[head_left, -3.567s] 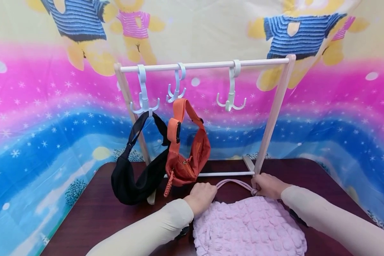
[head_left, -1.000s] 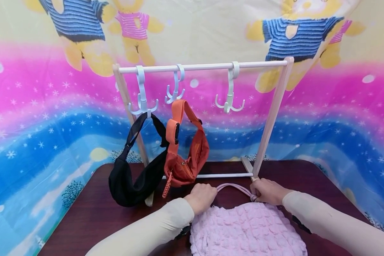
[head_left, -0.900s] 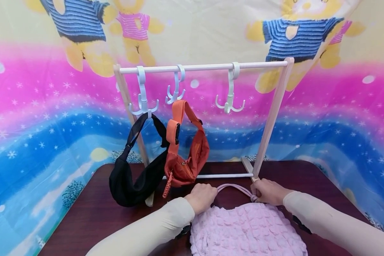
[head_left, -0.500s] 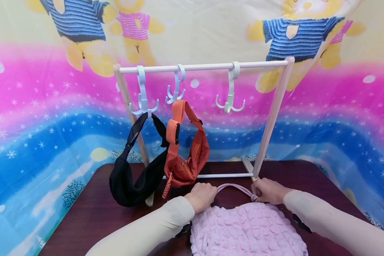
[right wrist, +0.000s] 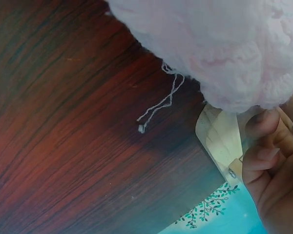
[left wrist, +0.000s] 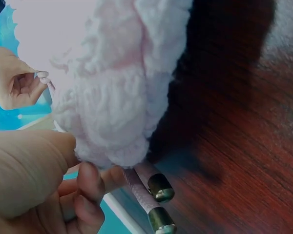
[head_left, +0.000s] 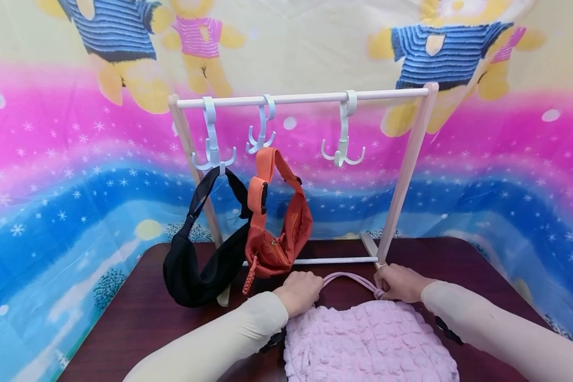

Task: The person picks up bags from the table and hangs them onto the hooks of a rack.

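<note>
A pale pink puffy bag (head_left: 370, 342) is at the front of the dark table, its twin cord handle (head_left: 348, 275) arching up between both hands. My left hand (head_left: 300, 293) grips the left end of the cord by the bag's top corner. In the left wrist view its curled fingers (left wrist: 88, 185) are at the puffy fabric, with two metal-tipped cord ends (left wrist: 161, 219) hanging beside them. My right hand (head_left: 401, 283) pinches the right end of the cord near its knot. In the right wrist view a loose white thread (right wrist: 161, 105) trails from the bag.
Behind the hands stands a rack with a top rail (head_left: 305, 98) carrying three pale hooks, one of them the right hook (head_left: 342, 132). A black bag (head_left: 205, 270) hangs from the left hook, and an orange-red waist bag (head_left: 279, 239) hangs beside it. A printed cloth surrounds the table (head_left: 124, 318).
Since the earliest frame the bag's top edge has dropped slightly below the hands and the right hand has shifted a little down. Over the last second almost nothing has moved.
</note>
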Demonstrator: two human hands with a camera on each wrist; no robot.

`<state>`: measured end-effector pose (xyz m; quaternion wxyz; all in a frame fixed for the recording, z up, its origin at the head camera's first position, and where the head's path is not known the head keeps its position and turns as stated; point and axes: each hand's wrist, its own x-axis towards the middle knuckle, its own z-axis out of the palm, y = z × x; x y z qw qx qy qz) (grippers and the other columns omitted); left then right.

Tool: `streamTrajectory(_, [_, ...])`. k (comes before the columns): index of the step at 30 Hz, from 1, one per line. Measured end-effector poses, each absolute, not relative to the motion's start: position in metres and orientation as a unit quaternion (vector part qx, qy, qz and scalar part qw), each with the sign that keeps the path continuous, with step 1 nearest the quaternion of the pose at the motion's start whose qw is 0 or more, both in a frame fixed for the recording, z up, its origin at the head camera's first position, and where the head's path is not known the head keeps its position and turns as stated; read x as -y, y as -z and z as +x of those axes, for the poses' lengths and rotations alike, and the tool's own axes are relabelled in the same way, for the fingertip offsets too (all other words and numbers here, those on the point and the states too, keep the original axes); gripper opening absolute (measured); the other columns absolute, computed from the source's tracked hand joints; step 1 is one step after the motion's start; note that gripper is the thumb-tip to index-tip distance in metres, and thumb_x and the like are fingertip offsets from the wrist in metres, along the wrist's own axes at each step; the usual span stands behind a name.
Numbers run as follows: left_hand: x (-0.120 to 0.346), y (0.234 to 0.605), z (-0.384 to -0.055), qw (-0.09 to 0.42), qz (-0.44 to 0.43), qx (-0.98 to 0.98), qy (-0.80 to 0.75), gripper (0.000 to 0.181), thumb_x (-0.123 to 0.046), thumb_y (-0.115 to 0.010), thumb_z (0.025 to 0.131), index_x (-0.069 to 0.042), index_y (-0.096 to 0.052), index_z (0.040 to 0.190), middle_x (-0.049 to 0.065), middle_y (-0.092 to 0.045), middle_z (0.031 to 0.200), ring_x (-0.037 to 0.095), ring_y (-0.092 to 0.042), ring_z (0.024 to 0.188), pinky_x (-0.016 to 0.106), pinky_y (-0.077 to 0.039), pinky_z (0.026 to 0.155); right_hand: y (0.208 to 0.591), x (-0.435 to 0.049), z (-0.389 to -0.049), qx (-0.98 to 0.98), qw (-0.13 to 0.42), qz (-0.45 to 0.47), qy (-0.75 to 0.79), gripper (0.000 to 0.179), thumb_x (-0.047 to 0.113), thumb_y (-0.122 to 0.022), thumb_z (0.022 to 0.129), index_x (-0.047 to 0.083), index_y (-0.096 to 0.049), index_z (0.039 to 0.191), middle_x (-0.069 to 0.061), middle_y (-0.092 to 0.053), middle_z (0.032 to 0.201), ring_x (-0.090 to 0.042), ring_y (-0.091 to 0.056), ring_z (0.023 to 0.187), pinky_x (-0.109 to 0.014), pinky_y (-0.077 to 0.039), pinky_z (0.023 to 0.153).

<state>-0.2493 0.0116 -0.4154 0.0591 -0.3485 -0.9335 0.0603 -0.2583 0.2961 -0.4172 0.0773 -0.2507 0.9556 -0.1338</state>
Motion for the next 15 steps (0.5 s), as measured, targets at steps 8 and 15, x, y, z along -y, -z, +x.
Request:
streamTrajectory(8, [-0.0104, 0.417, -0.2521, 0.054, -0.349, 0.934, -0.054, 0.009, -0.028, -0.075, 0.091, -0.02, -0.073, 0.088, -0.003, -0.077, 0.089, 0.013, -0.072, 0.08, 0.03, -0.056, 0.066, 0.4176, -0.2995, -0.2584, -0.957, 0.072, -0.252, 0.128, 0.022, 0.01, -0.085, 0.08, 0.019, -0.065, 0.075, 0.011, -0.058, 0.066, 0.0, -0.048, 0.061, -0.023, -0.04, 0.056])
streamTrajectory(15, [-0.0049, 0.4192, -0.2575, 0.027, -0.356, 0.933, -0.047, 0.015, -0.029, -0.072, 0.093, -0.021, -0.068, 0.081, -0.004, -0.076, 0.087, 0.013, -0.071, 0.077, 0.03, -0.055, 0.064, 0.4162, -0.2969, -0.2586, -0.951, 0.072, -0.263, 0.147, 0.018, 0.009, -0.084, 0.079, 0.018, -0.069, 0.075, 0.011, -0.062, 0.067, 0.002, -0.051, 0.062, -0.021, -0.043, 0.057])
